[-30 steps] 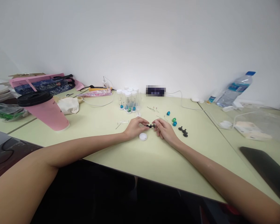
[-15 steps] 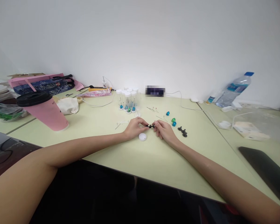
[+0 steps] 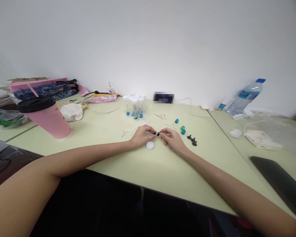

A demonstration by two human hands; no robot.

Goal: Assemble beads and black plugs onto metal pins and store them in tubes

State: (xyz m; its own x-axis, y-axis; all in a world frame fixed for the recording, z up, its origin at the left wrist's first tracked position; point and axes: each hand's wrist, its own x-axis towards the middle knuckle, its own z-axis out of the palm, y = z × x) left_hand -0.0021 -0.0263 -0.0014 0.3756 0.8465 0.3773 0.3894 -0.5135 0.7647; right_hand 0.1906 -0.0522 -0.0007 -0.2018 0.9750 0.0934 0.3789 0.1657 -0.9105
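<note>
Between my fingertips, above the table, is a small black spool-like piece (image 3: 158, 134), partly hidden. My left hand (image 3: 142, 135) pinches its left side, where a thin metal rod shows. My right hand (image 3: 171, 136) is closed on its right end. Just below the left fingers a white round cap (image 3: 150, 145) lies on the table. Right of my right hand are several black flanged pieces (image 3: 192, 140), with blue knobs (image 3: 183, 132) and a green knob (image 3: 183, 127) farther back. Thin metal pins (image 3: 160, 116) lie beyond the hands, and more metal pins (image 3: 128, 130) are on the left.
Clear tubes with white caps (image 3: 135, 106) stand behind my left hand, some with blue or green pieces inside. A pink cup (image 3: 49, 118) is at the left. A water bottle (image 3: 246, 97) leans at the right, with a dark flat object (image 3: 276, 177) nearer me.
My right hand has shifted slightly left, closer to my left hand, and its fingers now cover more of the black piece. The view has also moved a little.
</note>
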